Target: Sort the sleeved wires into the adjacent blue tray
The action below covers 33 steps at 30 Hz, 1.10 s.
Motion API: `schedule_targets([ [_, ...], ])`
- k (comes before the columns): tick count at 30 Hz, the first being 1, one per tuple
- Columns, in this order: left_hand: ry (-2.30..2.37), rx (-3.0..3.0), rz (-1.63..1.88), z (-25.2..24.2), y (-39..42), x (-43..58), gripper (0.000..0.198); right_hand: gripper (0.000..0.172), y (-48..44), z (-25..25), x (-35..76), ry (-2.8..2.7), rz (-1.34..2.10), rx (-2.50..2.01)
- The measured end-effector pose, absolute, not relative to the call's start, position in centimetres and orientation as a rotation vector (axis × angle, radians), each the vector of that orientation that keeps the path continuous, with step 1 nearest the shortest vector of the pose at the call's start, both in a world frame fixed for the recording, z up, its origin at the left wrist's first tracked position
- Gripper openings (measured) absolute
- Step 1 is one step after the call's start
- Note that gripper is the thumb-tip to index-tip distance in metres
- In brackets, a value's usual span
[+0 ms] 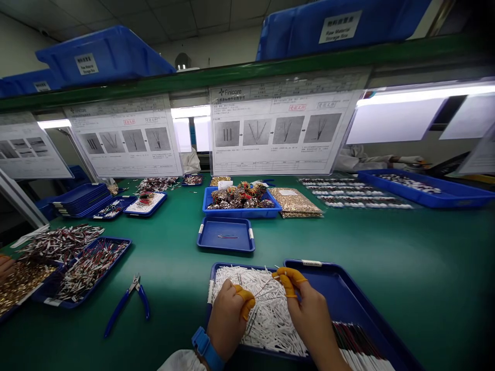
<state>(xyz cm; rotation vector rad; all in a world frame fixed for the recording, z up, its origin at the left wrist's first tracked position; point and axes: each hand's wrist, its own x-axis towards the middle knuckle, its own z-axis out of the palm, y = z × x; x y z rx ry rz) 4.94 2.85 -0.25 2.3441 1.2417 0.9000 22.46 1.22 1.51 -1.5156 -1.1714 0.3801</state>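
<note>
My left hand (229, 315), with yellow finger cots and a blue wristband, is closed on a few thin wires (250, 320) whose dark ends stick out below the fingers. Yellow cots also cover the fingertips of my right hand (305, 304), which pinches a small white sleeve (276, 276) at a wire's end. Thin wire strands stretch between the two hands. Both hands hover over a blue tray (212, 299) heaped with short white sleeves (276, 332). Exactly how the fingertips meet the wires is too small to tell.
At right, another blue tray (340, 281) holds a row of dark and red wires with white ends (361, 345). Blue-handled cutters (133, 299) lie at left near wire-filled trays (96, 268). A small tray (226, 234) sits ahead. Another person's hand (5, 265) shows at far left.
</note>
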Motion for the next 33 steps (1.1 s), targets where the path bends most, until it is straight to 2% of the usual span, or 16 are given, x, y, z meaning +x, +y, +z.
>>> schedule_targets([
  [11,1.27,2.382,0.827,0.0,2.8,5.0,0.023,0.03,1.3,0.8,22.3,-1.428,0.249,-1.553],
  [18,1.284,2.385,0.799,0.1,2.8,5.0,0.023,0.03,1.0,1.3,22.7,-1.377,0.268,-1.556],
  [25,1.288,2.388,0.795,0.1,2.7,5.1,0.022,0.034,1.0,1.3,22.4,-1.313,0.43,-1.498],
  [30,1.273,2.367,0.831,0.1,2.7,5.0,0.025,0.027,1.2,1.6,21.9,-1.202,0.645,-1.389],
  [33,1.258,2.335,0.871,0.1,2.8,5.0,0.023,0.04,1.2,1.7,21.4,-1.049,0.797,-1.307],
])
